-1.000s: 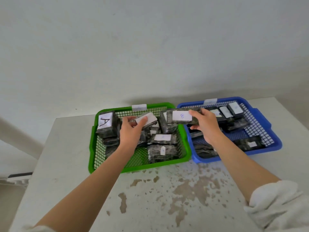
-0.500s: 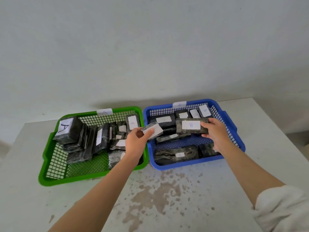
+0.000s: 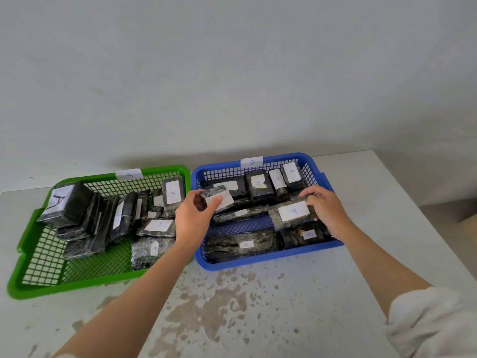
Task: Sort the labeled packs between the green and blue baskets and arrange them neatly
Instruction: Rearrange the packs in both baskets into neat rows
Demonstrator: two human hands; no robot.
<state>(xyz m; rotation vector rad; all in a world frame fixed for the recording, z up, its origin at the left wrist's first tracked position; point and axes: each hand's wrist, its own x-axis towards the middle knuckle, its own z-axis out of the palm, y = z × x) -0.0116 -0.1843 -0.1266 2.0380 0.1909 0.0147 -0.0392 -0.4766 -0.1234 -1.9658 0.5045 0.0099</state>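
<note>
Pale wall (image 3: 232, 73) behind, white worktop (image 3: 258, 319) with brown peeled patches in front. Left hand (image 3: 192, 218) pinches a small dark pack (image 3: 218, 198) with a white label, thumb on the near side and fingers on the far side. It holds the pack above the left side of the blue basket (image 3: 258, 263), close to where the two baskets meet; its label can't be read. Right hand (image 3: 326, 213) grips the right end of a longer pack marked B (image 3: 293, 213), fingers curled over its top. That pack is over other packs in the basket's right half; can't tell if it rests on them. More dark packs fill the blue basket: several B-labelled ones stand along the back, flatter ones lie at the front. Paper tag B (image 3: 251, 162) is on the back rim. Green basket (image 3: 15, 288) sits just left, side by side with the blue one, tag A (image 3: 128, 174) on its back rim. It holds packs leaning in a row, a big A pack (image 3: 64, 202) at back left, and some lying flat on the right. White sleeve (image 3: 426, 324) on the right forearm.
</note>
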